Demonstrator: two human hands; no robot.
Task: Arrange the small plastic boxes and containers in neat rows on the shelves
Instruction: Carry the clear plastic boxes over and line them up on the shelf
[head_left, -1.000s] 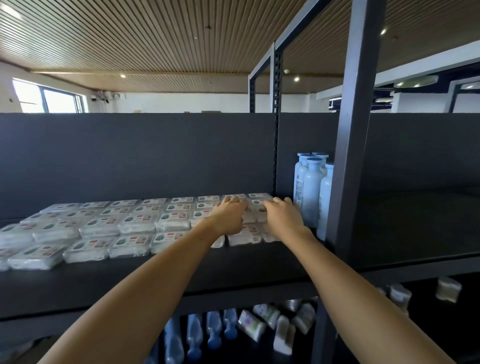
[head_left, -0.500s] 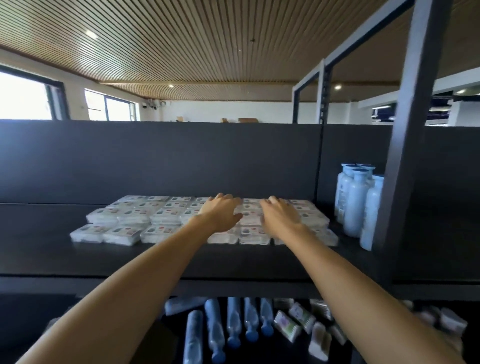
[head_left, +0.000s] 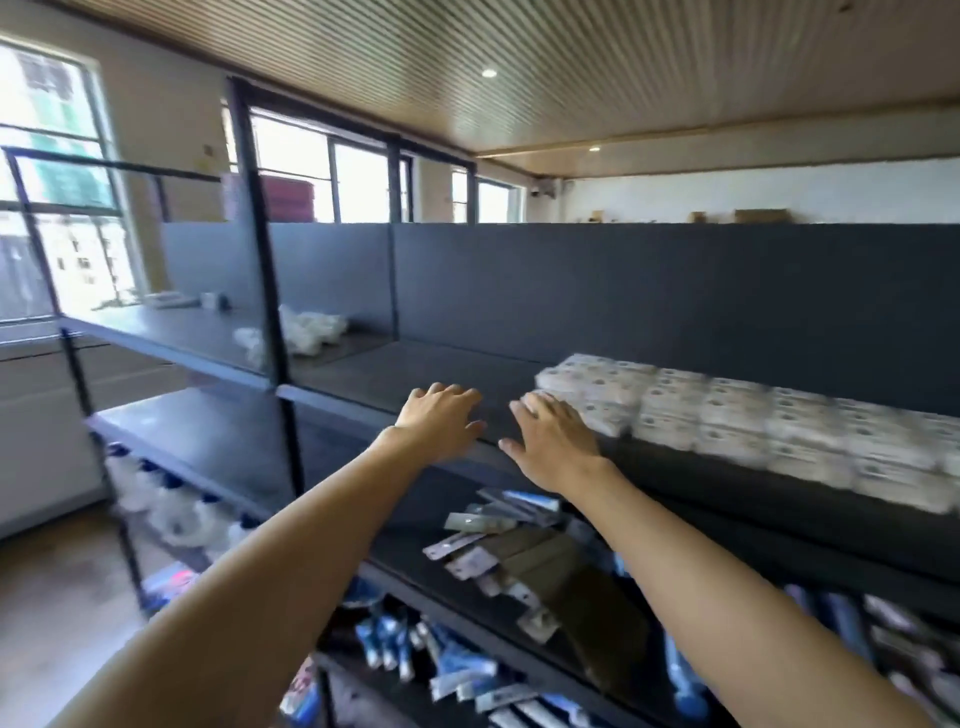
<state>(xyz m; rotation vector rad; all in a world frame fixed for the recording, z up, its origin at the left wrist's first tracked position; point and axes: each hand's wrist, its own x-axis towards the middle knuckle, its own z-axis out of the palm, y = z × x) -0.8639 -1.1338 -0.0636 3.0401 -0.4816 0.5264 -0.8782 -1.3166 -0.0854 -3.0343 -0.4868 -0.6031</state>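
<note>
Several small clear plastic boxes (head_left: 737, 421) with printed labels lie in flat rows on the dark upper shelf (head_left: 415, 374), right of centre. My right hand (head_left: 553, 439) hovers with spread fingers at the left end of the rows, fingertips close to the nearest box. My left hand (head_left: 441, 421) is held out flat over the bare shelf to the left of it, fingers straight. Neither hand holds anything. The picture is blurred by motion.
A black upright post (head_left: 265, 270) divides the rack. White crumpled packs (head_left: 306, 327) lie on the far left shelf. The lower shelf carries loose flat packets (head_left: 483, 540) and blue tubes (head_left: 405, 644). Large white jugs (head_left: 171, 509) stand low at the left. Windows are behind.
The view has swung left, so the box rows now sit at the right. Both hands have come off the boxes and moved to the rows' left end, fingers spread.
</note>
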